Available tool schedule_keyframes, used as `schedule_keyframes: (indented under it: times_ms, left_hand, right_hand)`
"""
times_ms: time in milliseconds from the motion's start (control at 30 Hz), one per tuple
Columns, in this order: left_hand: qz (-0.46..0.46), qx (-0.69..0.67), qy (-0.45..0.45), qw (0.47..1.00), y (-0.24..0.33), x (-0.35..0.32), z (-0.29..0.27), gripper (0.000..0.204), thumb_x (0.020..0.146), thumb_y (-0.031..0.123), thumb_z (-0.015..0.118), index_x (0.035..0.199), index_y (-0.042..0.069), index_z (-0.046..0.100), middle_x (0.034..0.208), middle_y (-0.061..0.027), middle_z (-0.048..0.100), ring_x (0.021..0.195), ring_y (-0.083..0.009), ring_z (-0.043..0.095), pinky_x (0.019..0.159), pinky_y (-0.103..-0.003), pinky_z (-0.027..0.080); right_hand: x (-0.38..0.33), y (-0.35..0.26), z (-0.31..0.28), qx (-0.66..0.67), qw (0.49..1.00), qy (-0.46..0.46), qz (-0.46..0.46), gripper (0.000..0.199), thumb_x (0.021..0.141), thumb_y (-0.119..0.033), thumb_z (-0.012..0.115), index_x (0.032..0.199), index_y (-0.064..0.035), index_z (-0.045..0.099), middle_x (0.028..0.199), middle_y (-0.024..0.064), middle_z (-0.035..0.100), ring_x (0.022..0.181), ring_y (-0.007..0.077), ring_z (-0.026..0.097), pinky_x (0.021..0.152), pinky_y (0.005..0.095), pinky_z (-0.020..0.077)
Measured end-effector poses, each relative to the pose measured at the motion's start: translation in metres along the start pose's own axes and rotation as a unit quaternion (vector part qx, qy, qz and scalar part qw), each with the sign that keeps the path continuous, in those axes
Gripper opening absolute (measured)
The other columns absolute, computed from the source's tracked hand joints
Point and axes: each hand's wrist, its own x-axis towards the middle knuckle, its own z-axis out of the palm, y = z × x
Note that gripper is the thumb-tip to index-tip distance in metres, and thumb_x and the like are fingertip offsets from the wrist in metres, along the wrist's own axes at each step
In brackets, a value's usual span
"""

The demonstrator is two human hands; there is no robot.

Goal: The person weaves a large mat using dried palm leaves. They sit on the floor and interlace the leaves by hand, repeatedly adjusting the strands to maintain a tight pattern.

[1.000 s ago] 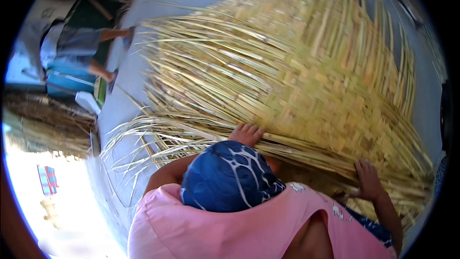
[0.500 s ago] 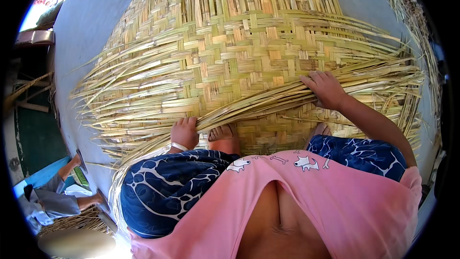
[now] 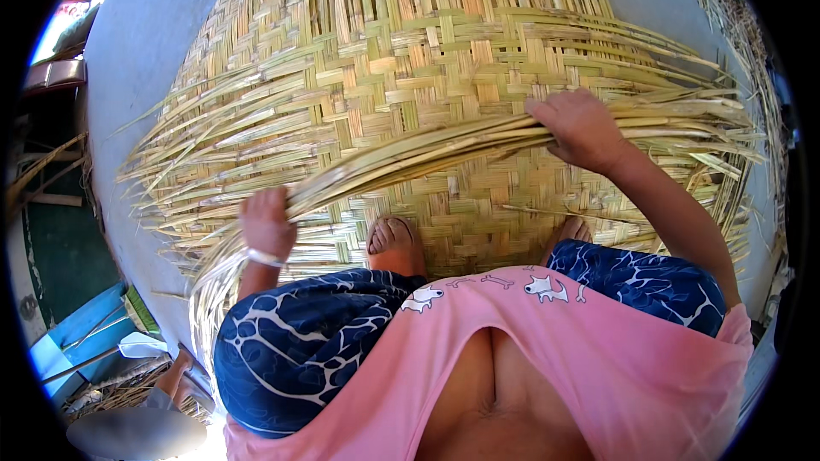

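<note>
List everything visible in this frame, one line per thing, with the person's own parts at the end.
woven mat: one, pale yellow-green, spread over the floor ahead
bundle of loose strips: one, straw-coloured, lifted across the mat between both hands
floor: grey, around the mat
blue object: one, lower left edge
bangle: one, pale, on the left wrist
left hand: grips the bundle's left end
right hand: grips the bundle's right part
feet: two, bare, on the mat
clothes: pink top, blue patterned cloth over the knees
</note>
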Motion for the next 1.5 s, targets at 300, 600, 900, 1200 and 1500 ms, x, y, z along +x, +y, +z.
schedule_keyframes:
  times_ms: [300, 600, 900, 1200, 1500]
  left_hand:
    - [-0.045, -0.075, -0.15, 0.985, 0.033, -0.005, 0.067, 0.044, 0.059, 0.009, 0.068, 0.101, 0.009, 0.054, 0.096, -0.0106, 0.058, 0.097, -0.0317, 0.052, 0.083, -0.044, 0.04]
    - [-0.021, -0.062, -0.086, 0.994, 0.021, -0.007, 0.056, 0.037, 0.06, 0.007, 0.065, 0.097, 0.01, 0.056, 0.088, -0.0082, 0.058, 0.087, -0.0287, 0.055, 0.075, -0.04, 0.043]
    - [0.03, -0.018, 0.005, 0.999, 0.015, 0.075, -0.03, 0.038, 0.059, 0.005, 0.067, 0.094, 0.008, 0.053, 0.085, -0.0093, 0.056, 0.082, -0.0298, 0.053, 0.072, -0.041, 0.041]
    - [-0.02, -0.342, -0.259, 0.903, 0.049, 0.201, 0.009, 0.044, 0.08, 0.033, 0.068, 0.11, 0.003, 0.056, 0.099, -0.0147, 0.064, 0.094, -0.0234, 0.061, 0.084, -0.034, 0.048]
    - [-0.114, -0.232, -0.248, 0.933, 0.05, 0.313, 0.111, 0.046, 0.071, 0.042, 0.069, 0.091, 0.001, 0.066, 0.085, -0.0119, 0.066, 0.079, -0.0221, 0.062, 0.073, -0.031, 0.049]
  right_hand:
    - [-0.014, 0.011, 0.054, 0.029, 0.995, -0.09, 0.038, 0.047, 0.059, -0.008, 0.068, 0.102, -0.0111, 0.05, 0.084, 0.0078, 0.054, 0.086, 0.0282, 0.054, 0.074, 0.0398, 0.041]
    - [-0.017, 0.013, 0.048, 0.037, 0.996, -0.072, 0.035, 0.045, 0.059, -0.008, 0.067, 0.101, -0.0108, 0.05, 0.084, 0.0082, 0.054, 0.086, 0.0287, 0.054, 0.072, 0.0408, 0.0404]
    - [-0.009, 0.023, -0.027, -0.006, 0.993, 0.077, 0.093, 0.05, 0.059, -0.007, 0.069, 0.106, -0.011, 0.052, 0.084, 0.0096, 0.056, 0.082, 0.0299, 0.055, 0.073, 0.0412, 0.0418]
    - [-0.025, 0.048, 0.053, 0.059, 0.991, -0.068, 0.1, 0.055, 0.057, -0.012, 0.069, 0.109, -0.0102, 0.051, 0.088, 0.0106, 0.055, 0.086, 0.031, 0.054, 0.075, 0.0406, 0.0418]
    - [-0.016, 0.049, 0.051, 0.102, 0.988, -0.065, 0.101, 0.058, 0.054, -0.009, 0.068, 0.11, -0.0097, 0.052, 0.088, 0.0106, 0.052, 0.087, 0.0308, 0.051, 0.077, 0.0397, 0.0398]
